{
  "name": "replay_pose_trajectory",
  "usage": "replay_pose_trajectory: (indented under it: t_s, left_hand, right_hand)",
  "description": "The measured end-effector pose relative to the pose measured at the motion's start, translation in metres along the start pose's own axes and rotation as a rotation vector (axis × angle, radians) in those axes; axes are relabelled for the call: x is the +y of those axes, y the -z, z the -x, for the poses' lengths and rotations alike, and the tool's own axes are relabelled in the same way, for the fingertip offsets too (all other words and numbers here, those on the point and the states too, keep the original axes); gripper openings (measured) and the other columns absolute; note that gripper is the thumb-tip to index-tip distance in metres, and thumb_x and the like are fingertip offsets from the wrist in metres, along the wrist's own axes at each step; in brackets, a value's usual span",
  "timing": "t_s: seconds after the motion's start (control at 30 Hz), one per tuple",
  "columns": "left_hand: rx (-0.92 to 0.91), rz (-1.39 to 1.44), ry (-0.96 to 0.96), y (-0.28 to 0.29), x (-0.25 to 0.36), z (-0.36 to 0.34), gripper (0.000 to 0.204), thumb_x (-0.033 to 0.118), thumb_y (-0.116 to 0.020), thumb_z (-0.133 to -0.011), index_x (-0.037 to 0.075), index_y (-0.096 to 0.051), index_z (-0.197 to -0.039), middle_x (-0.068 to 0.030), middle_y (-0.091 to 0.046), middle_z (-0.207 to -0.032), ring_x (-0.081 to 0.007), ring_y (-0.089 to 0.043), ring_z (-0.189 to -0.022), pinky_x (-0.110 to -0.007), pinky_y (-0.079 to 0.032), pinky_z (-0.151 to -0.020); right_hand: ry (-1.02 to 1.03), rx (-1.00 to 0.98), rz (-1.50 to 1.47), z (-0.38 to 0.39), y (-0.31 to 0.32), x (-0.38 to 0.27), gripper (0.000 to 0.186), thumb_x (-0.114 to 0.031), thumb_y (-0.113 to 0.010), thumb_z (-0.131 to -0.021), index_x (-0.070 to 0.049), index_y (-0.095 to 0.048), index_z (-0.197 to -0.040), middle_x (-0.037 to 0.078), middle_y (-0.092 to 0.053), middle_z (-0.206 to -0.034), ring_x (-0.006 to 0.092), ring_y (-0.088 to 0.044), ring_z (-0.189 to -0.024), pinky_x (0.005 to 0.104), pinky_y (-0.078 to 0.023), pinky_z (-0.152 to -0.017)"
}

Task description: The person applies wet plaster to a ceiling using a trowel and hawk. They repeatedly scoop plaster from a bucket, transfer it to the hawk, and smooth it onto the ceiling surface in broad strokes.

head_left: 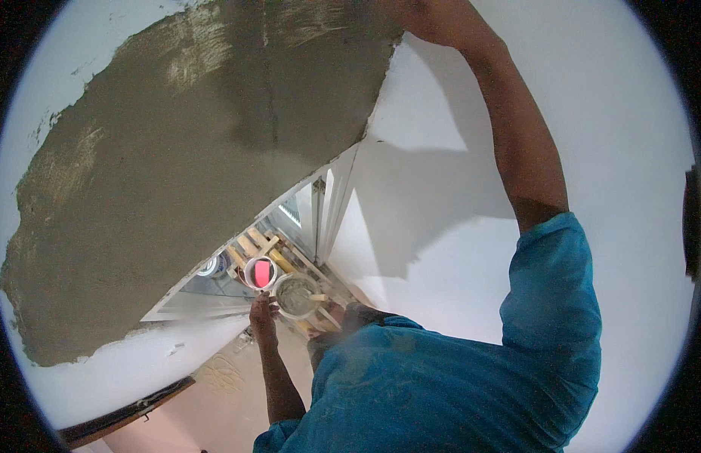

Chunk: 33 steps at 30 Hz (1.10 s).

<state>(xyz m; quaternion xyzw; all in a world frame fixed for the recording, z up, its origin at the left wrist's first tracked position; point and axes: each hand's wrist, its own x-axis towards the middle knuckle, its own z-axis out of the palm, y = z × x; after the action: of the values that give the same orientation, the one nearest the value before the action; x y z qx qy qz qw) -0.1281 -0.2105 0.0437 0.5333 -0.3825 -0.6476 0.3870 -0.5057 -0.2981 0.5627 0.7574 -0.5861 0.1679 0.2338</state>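
Note:
My right arm reaches up to the top of the head view. My right hand point(430, 21) is beside the edge of the wet grey plaster point(184, 151); its fingers run into shade and past the picture's upper rim, so what it holds is hidden. Lower down, my left hand point(264, 311) hangs with its fingers partly spread and nothing visible in them. In the picture it lies just below a white bucket point(250, 281) containing a flat pink piece point(263, 273). Beside that stands a bucket of grey mortar point(294, 293) with a light-coloured handle point(318, 297) at its rim.
Wooden slats point(279, 260) form a platform under the buckets. A smooth white wall point(441, 189) rises on the right, carrying my shadow. A pale door frame point(313, 208) is beyond the plaster's lower edge. A dark wooden edge point(128, 411) crosses the lower left.

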Motion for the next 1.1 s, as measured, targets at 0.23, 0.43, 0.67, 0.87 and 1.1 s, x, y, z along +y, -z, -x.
replay_pose_trajectory:
  t_s: [0.23,0.43,0.67,0.87,1.1]
  left_hand:
    - [0.020,0.068,-0.042,0.009,-0.002,0.017,0.034,0.037,-0.051,-0.093,0.005,-0.059,-0.102,-0.0059,-0.063,-0.089,-0.0108,-0.054,-0.071,-0.025,-0.044,-0.065]
    - [0.113,0.042,-0.059,0.021,-0.015,0.036,0.036,0.040,-0.050,-0.093,0.006,-0.059,-0.099,-0.0060,-0.063,-0.089,-0.0114,-0.055,-0.070,-0.025,-0.044,-0.065]
    - [0.152,0.138,-0.102,0.029,-0.021,0.055,0.041,0.043,-0.050,-0.092,0.005,-0.059,-0.105,-0.0054,-0.063,-0.090,-0.0106,-0.055,-0.072,-0.026,-0.044,-0.065]
    - [0.217,0.150,-0.092,0.032,-0.027,0.053,0.035,0.039,-0.049,-0.094,0.007,-0.060,-0.103,-0.0031,-0.064,-0.089,-0.0095,-0.055,-0.071,-0.024,-0.043,-0.066]
    - [0.215,0.177,-0.109,0.045,-0.029,0.059,0.033,0.038,-0.049,-0.094,0.007,-0.058,-0.097,-0.0036,-0.064,-0.089,-0.0098,-0.055,-0.073,-0.025,-0.044,-0.066]
  right_hand:
    - [0.016,0.329,0.425,0.047,-0.095,-0.019,0.036,-0.035,-0.056,-0.090,-0.005,-0.059,-0.108,0.018,-0.059,-0.104,0.0308,-0.058,-0.095,0.0472,-0.043,-0.081]
    - [0.216,0.271,0.228,0.107,-0.162,-0.083,0.040,-0.037,-0.060,-0.084,-0.010,-0.057,-0.113,0.013,-0.056,-0.109,0.0327,-0.053,-0.105,0.0516,-0.040,-0.086]
    - [0.365,-0.045,-0.057,0.073,-0.157,-0.189,0.033,-0.036,-0.059,-0.084,-0.007,-0.058,-0.099,0.013,-0.060,-0.082,0.0285,-0.063,-0.075,0.0460,-0.050,-0.064]
    - [0.295,-0.411,-0.232,-0.006,-0.110,-0.218,0.031,-0.030,-0.053,-0.089,0.001,-0.057,-0.088,0.017,-0.060,-0.067,0.0271,-0.063,-0.056,0.0433,-0.052,-0.055]
    - [0.728,-0.110,0.105,-0.049,-0.045,-0.179,0.033,-0.031,-0.051,-0.092,-0.001,-0.057,-0.106,0.019,-0.063,-0.093,0.0277,-0.063,-0.085,0.0420,-0.050,-0.074]
